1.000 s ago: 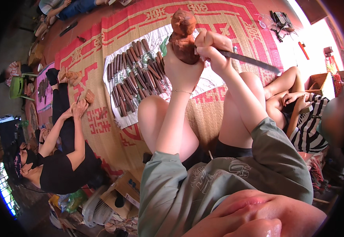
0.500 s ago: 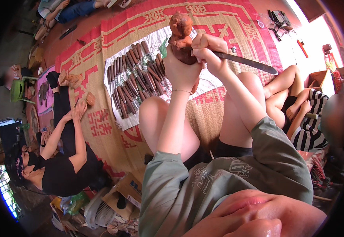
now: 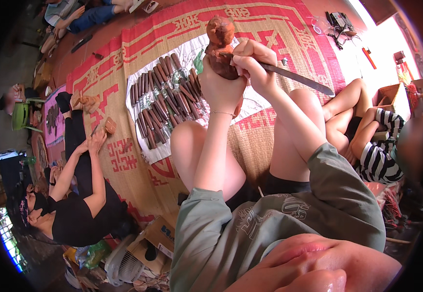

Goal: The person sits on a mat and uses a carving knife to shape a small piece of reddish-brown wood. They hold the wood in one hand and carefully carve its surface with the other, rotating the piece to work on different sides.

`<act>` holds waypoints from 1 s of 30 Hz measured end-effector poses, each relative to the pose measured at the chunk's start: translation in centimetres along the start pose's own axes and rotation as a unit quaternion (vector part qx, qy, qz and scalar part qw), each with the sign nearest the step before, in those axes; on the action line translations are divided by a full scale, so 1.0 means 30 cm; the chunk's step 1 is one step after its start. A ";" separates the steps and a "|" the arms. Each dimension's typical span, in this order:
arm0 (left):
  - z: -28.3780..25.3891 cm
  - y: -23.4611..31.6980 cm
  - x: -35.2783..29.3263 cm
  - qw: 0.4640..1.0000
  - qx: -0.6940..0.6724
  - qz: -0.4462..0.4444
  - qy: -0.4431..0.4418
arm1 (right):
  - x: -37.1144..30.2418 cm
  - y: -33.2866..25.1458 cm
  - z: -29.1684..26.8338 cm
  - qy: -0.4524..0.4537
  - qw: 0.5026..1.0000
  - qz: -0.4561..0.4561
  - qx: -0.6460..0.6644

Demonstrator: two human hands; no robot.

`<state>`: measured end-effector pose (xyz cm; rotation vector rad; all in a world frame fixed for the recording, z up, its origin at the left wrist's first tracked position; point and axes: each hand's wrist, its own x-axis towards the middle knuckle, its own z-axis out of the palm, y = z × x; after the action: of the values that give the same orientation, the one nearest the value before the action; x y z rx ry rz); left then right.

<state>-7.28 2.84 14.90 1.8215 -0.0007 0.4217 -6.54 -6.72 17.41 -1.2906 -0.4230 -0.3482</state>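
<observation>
- The left hand (image 3: 222, 92) wraps its fingers around the lower part of a reddish-brown carved figure (image 3: 220, 31), whose rounded top points to twelve o'clock.
- The right hand (image 3: 254, 57), just beside it at two o'clock, is curled closed around a long, flat, dark tool (image 3: 303, 81); the tool's free end points to four o'clock. Fingers hide whether its other end touches the figure.
- At nine o'clock from the hands, many wooden-handled tools (image 3: 160, 97) lie in rows on a white cloth (image 3: 154, 155), spread over a red-patterned woven mat (image 3: 112, 108).
- Farther out, a co-worker in black (image 3: 78, 221) sits at eight o'clock, a person in stripes (image 3: 379, 163) at four.
</observation>
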 end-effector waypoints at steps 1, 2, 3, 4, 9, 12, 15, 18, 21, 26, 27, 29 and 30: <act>0.004 -0.001 -0.001 1.000 -0.006 0.004 0.007 | 0.000 -0.004 0.000 0.002 1.000 -0.001 -0.010; 0.006 0.000 -0.004 1.000 0.002 0.001 0.005 | -0.002 0.004 -0.009 -0.006 1.000 0.000 -0.006; 0.007 0.003 -0.007 1.000 0.011 -0.001 0.002 | -0.003 0.019 -0.026 -0.013 1.000 0.000 -0.002; 0.006 0.006 -0.002 1.000 0.021 0.001 0.001 | 0.004 0.023 -0.033 -0.020 1.000 -0.003 0.004; 0.018 -0.008 0.002 1.000 0.018 -0.002 0.013 | 0.001 0.015 -0.019 0.009 1.000 0.028 0.005; 0.012 -0.023 0.005 1.000 0.022 0.003 0.018 | 0.006 0.026 0.000 0.021 1.000 0.014 -0.001; 0.003 -0.002 -0.002 1.000 0.017 -0.014 0.000 | 0.006 0.029 -0.023 0.001 1.000 0.026 -0.001; 0.021 -0.047 0.008 0.998 -0.057 -0.002 -0.008 | 0.002 0.033 -0.047 -0.036 0.999 0.015 -0.007; 0.025 -0.064 0.016 0.998 0.015 0.065 -0.016 | -0.005 0.044 -0.040 -0.002 0.998 0.052 0.038; 0.064 -0.029 -0.006 0.981 -0.180 -0.047 -0.052 | 0.003 0.042 -0.065 0.017 0.996 -0.042 -0.074; 0.041 -0.021 0.001 0.993 -0.109 -0.034 -0.029 | 0.009 0.053 -0.052 -0.011 0.998 -0.035 -0.049; 0.039 -0.038 -0.004 0.996 -0.061 -0.049 -0.032 | 0.009 0.029 -0.047 0.009 1.000 0.002 -0.022; 0.043 -0.037 -0.001 0.998 -0.037 -0.052 -0.024 | 0.010 0.026 -0.044 0.018 1.000 0.024 0.004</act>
<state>-6.69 1.95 13.57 1.7503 0.0452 0.3010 -5.76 -7.82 16.60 -1.2824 -0.3615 -0.3280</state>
